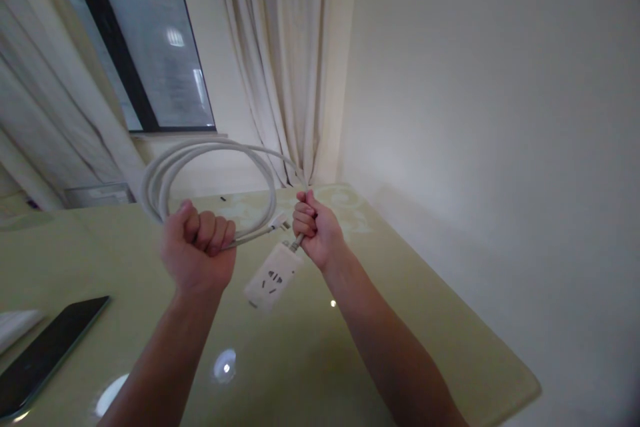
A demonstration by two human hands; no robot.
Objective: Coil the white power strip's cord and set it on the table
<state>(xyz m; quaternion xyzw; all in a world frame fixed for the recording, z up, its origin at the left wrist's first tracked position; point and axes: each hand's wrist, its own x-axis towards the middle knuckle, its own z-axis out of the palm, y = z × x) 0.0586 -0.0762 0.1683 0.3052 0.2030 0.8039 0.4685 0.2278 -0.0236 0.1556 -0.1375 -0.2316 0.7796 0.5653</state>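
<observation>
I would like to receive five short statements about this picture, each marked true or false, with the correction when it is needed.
1. The left hand grips the looped cable. True.
2. The right hand is spread wide open. False: it is closed around the cable, close to the socket block.
3. The plug is inserted in the socket block. False: it is free, with its prongs visible.
4. A dark flat device lies on the table, to the left of the left hand. True.
5. The curtains cover the whole window. False: much of the glass shows between them.
</observation>
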